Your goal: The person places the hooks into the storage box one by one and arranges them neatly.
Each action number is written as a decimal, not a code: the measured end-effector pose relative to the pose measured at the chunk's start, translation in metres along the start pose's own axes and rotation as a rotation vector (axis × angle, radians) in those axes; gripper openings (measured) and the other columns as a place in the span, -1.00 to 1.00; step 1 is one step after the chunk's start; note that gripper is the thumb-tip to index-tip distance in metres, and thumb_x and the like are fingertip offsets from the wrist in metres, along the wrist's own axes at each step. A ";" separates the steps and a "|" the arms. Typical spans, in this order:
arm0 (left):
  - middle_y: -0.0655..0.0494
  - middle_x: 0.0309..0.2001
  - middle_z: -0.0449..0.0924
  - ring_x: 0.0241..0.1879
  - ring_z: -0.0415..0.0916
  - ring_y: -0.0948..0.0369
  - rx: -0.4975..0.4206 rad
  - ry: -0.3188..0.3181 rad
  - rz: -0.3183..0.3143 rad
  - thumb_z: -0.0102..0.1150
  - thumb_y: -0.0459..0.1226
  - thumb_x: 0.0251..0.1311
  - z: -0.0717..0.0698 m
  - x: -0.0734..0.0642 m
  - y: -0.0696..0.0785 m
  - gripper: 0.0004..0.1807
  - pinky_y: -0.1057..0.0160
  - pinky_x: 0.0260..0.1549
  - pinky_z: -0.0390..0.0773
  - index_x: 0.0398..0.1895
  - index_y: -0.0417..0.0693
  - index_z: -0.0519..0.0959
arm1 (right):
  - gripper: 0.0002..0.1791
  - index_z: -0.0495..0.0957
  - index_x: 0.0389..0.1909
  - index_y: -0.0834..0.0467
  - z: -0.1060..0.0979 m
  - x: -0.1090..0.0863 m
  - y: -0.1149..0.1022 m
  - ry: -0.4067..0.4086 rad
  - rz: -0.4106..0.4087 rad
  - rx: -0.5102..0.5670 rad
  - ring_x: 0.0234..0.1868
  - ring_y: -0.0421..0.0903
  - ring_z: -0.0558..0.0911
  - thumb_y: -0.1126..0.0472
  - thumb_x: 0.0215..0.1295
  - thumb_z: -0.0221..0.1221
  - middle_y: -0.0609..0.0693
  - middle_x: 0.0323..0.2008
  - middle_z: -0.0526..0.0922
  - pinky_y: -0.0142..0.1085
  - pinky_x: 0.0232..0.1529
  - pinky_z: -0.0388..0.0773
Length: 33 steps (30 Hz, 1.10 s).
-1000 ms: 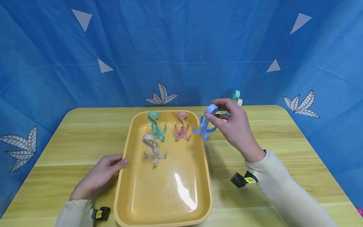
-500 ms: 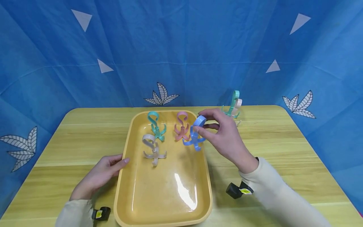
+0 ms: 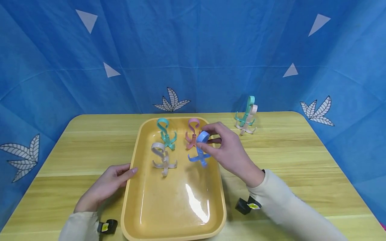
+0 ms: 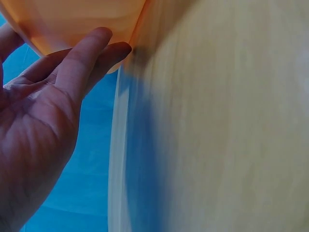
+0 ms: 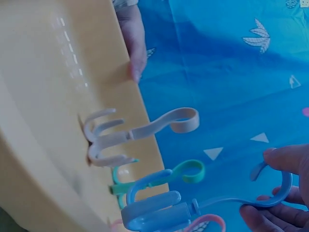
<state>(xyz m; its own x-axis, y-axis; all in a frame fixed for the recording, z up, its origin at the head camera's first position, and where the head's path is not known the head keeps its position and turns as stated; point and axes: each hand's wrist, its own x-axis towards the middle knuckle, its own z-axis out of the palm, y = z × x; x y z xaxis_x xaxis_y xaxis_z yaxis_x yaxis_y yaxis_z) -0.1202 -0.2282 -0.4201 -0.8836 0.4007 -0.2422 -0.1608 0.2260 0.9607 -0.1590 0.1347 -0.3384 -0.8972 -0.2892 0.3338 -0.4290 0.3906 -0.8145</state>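
My right hand (image 3: 232, 152) pinches the curled top of a blue four-pronged hanging hook (image 3: 200, 156), thumb on one side and fingers on the other. The hook hangs prongs down over the right part of a yellow tray (image 3: 172, 201). At the tray's left rim, my left hand (image 3: 107, 184) grips the edge, thumb over it and fingers outside. Standing inside the tray are a green hook (image 3: 169, 140), a pink hook (image 3: 193, 124) and a whitish hook (image 3: 165, 164). In the right wrist view, the blue hook (image 5: 159, 210) partly covers the green and pink ones.
Behind my right hand, another green hook (image 3: 249, 105) and a pale hook (image 3: 245, 126) stand close together near the back edge of the wooden table (image 3: 289, 147). A blue patterned cloth (image 3: 193, 50) hangs behind the table.
My right hand has carried the blue hook leftward and nearer, from beyond the tray's right rim to over its inside. The pair of hooks at the back has come into full view. My left hand has stayed still.
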 end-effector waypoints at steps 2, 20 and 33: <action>-0.33 0.09 0.53 -0.01 0.60 0.04 -0.001 -0.001 0.001 -0.05 -0.15 0.52 0.000 0.000 0.000 -0.40 0.16 -0.08 0.61 0.32 -0.54 0.27 | -0.57 0.54 0.02 0.21 0.003 0.000 0.002 -0.009 0.005 -0.010 -0.13 -0.14 0.60 0.27 0.15 0.43 -0.05 -0.10 0.56 -0.18 -0.13 0.66; -0.29 0.09 0.55 0.00 0.59 0.06 0.017 0.003 -0.018 -0.03 -0.12 0.51 -0.002 0.002 0.002 -0.39 0.18 -0.05 0.60 0.34 -0.50 0.27 | -0.72 0.54 -0.14 0.19 0.018 0.003 0.016 -0.088 0.065 -0.072 -0.14 -0.12 0.59 0.29 0.19 0.39 -0.04 -0.20 0.53 -0.34 -0.16 0.64; -0.32 0.08 0.53 -0.01 0.60 0.06 -0.005 -0.024 0.010 -0.08 -0.15 0.53 -0.001 0.002 -0.001 -0.42 0.15 -0.06 0.61 0.32 -0.53 0.28 | -0.70 0.54 -0.12 0.18 0.021 0.001 0.020 -0.096 0.098 -0.123 -0.16 -0.13 0.57 0.26 0.18 0.40 -0.06 -0.19 0.52 -0.30 -0.13 0.63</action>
<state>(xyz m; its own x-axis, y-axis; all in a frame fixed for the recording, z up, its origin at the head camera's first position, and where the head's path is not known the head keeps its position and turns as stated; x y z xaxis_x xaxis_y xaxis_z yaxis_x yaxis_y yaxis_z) -0.1221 -0.2290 -0.4217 -0.8746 0.4240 -0.2352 -0.1538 0.2174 0.9639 -0.1661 0.1242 -0.3646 -0.9235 -0.3245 0.2045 -0.3554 0.5232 -0.7746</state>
